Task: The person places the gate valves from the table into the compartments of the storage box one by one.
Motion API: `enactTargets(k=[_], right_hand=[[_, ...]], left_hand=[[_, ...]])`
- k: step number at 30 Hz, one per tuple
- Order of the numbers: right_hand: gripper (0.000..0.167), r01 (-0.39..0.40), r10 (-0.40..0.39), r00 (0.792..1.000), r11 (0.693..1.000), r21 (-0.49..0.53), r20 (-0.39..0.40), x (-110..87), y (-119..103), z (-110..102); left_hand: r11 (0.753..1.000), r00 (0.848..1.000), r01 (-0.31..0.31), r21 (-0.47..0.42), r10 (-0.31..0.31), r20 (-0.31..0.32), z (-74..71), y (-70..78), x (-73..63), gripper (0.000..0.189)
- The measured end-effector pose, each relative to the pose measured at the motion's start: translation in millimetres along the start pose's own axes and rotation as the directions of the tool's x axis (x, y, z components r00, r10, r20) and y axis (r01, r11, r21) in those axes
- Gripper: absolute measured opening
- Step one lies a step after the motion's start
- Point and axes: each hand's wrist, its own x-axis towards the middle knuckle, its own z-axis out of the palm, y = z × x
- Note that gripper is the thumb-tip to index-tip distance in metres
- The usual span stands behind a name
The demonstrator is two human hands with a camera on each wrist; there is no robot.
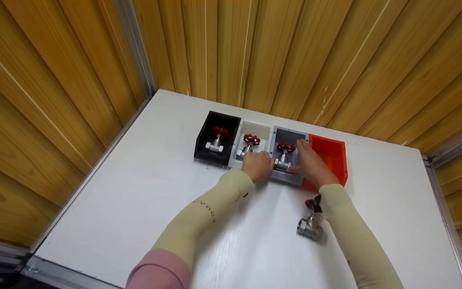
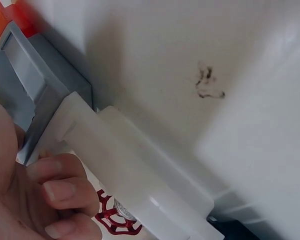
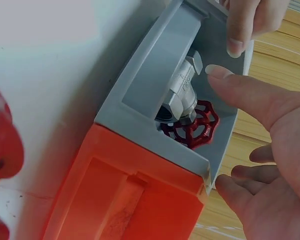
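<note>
A valve with a red handwheel (image 1: 283, 156) lies in the gray bin (image 1: 289, 177). My left hand (image 1: 257, 165) is at the wall between the white bin (image 1: 257, 127) and the gray bin, its thumb on the gray side and its curled fingers on the white side, pinching the wall. Another red-wheeled valve (image 1: 248, 145) is in the white bin, partly hidden by that hand. My right hand (image 1: 314, 163) is over the right side of the gray bin. In the right wrist view its thumb (image 3: 240, 89) and fingers are spread near the valve, gripping nothing.
A black bin (image 1: 201, 149) on the left holds a red-wheeled valve (image 1: 215, 143). At the right end stands an orange bin (image 1: 342, 160). One more valve (image 1: 310, 227) lies on the white table (image 1: 134, 192) beside my right forearm. Wood-patterned walls (image 1: 287, 52) rise behind.
</note>
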Motion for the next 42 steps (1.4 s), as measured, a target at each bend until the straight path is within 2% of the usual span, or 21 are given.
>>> enactTargets(k=[3, 9, 17, 22, 25, 31, 35, 42], right_hand=[[0.107, -0.005, 0.005, 1.000, 1.000, 0.014, 0.000, -4.0, 3.0, -0.5], [0.108, 0.034, -0.034, 0.999, 0.999, 0.015, -0.026, -13.5, 10.9, 0.6], [0.106, 0.043, -0.041, 0.998, 0.999, 0.026, -0.049, -24.2, 16.7, 4.5], [0.105, 0.049, -0.048, 0.996, 0.999, 0.021, -0.074, -31.1, 22.3, 5.9], [0.104, 0.050, -0.048, 0.995, 0.998, 0.022, -0.085, -35.4, 25.4, 6.8], [0.096, 0.080, -0.072, 0.990, 0.995, 0.066, -0.118, -43.9, 31.1, 10.1], [0.096, 0.062, -0.054, 0.993, 0.995, 0.072, -0.104, -52.9, 35.1, 10.3], [0.100, 0.005, 0.001, 0.996, 0.998, 0.063, -0.086, -67.2, 44.3, 11.6]], left_hand=[[1.000, 1.000, 0.007, -0.016, -0.008, -0.011, 0.7, -0.5, -0.6, 0.050], [0.999, 1.000, 0.024, -0.038, -0.024, 0.001, -0.5, -0.9, -0.3, 0.050], [1.000, 1.000, 0.011, -0.008, -0.010, 0.026, -1.9, -3.7, 0.7, 0.052], [1.000, 1.000, 0.003, -0.028, -0.002, 0.030, -5.6, -4.9, 0.5, 0.053], [1.000, 1.000, -0.002, -0.031, 0.002, 0.008, -7.6, -4.8, 1.3, 0.053], [1.000, 0.996, -0.013, 0.016, 0.014, -0.088, -8.2, -2.0, 3.4, 0.050], [0.999, 0.991, -0.029, 0.022, 0.032, -0.128, -10.0, 2.7, 3.5, 0.050], [0.998, 0.990, -0.065, 0.028, 0.068, -0.122, -12.6, 14.0, 3.9, 0.051]])
